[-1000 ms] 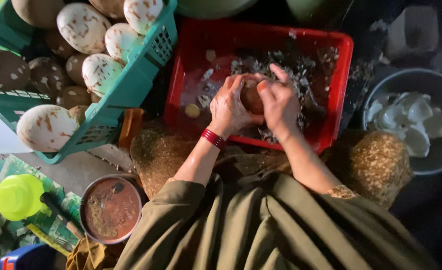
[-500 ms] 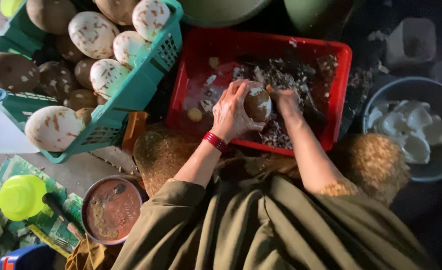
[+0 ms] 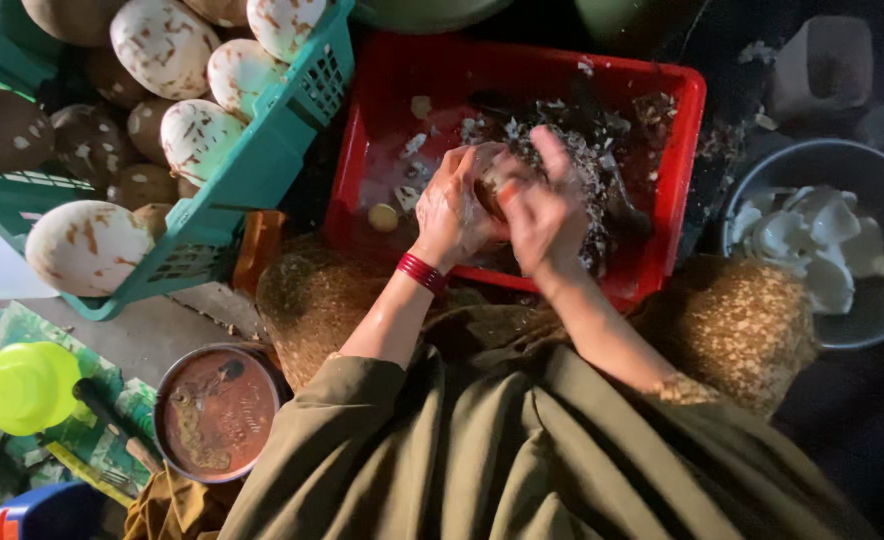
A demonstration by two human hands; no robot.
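Over the near half of the red plastic crate point(image 3: 662, 215), littered with grey shell flakes, both hands, left hand point(image 3: 452, 212) and right hand point(image 3: 540, 208), close around a small brown rounded fruit point(image 3: 489, 172), its axis hidden; a printed green packet point(image 3: 82, 435) lies at the floor's near-left.

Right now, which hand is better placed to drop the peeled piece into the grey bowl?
Probably the right hand: the grey bowl lies on its side, while the left hand cups the brown nut over the red crate.
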